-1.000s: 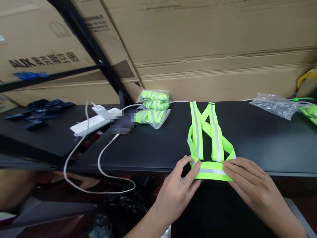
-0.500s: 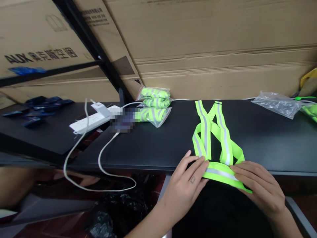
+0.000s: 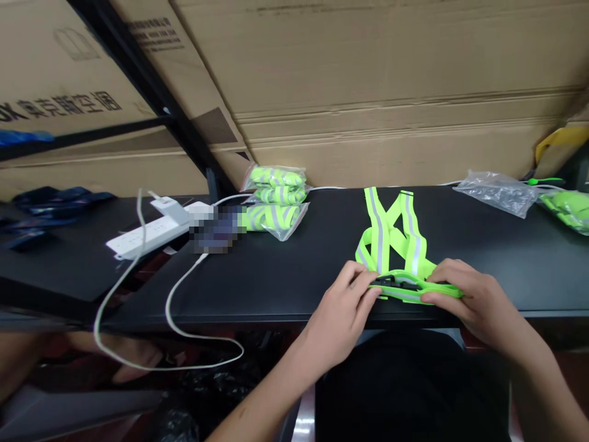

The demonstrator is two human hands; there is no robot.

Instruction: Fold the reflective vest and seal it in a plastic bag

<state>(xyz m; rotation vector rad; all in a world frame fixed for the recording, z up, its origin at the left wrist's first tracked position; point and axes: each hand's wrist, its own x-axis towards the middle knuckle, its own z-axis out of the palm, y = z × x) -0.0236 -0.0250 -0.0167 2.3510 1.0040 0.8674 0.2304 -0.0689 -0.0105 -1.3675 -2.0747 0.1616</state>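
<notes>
Left hand (image 3: pixel 343 316) is closed on one end of a neon yellow waist band (image 3: pixel 405 296), and the right hand (image 3: pixel 473 294) has the other end pinched the same way, so both are gripping rather than spread out. Right between them sits a black plastic buckle (image 3: pixel 396 283) on the band, though I can't really tell from here if it's clipped. The band is part of a reflective safety vest (image 3: pixel 391 236), and its silver-striped straps run away from the hands, lying flat on the black worktop (image 3: pixel 501 264) just past the fingers.

Off to the left of the left hand, a white cable (image 3: pixel 172 310) loops over the worktop edge and back, near a white power strip (image 3: pixel 147 236) with a plug in it. Right beside that is a pixelated patch (image 3: pixel 216 230), no idea what's under it. Beyond the left hand, toward the back edge, there are clear bags of folded neon vests (image 3: pixel 276 195). Past the right hand lies a crumpled clear plastic bag (image 3: pixel 497 193), and further right another bag of neon material (image 3: pixel 568 210). Way out left are some dark blue items (image 3: pixel 55 202). Big cardboard boxes (image 3: pixel 368 80) lean up behind everything, crossed by a black metal rail (image 3: pixel 151 98).
</notes>
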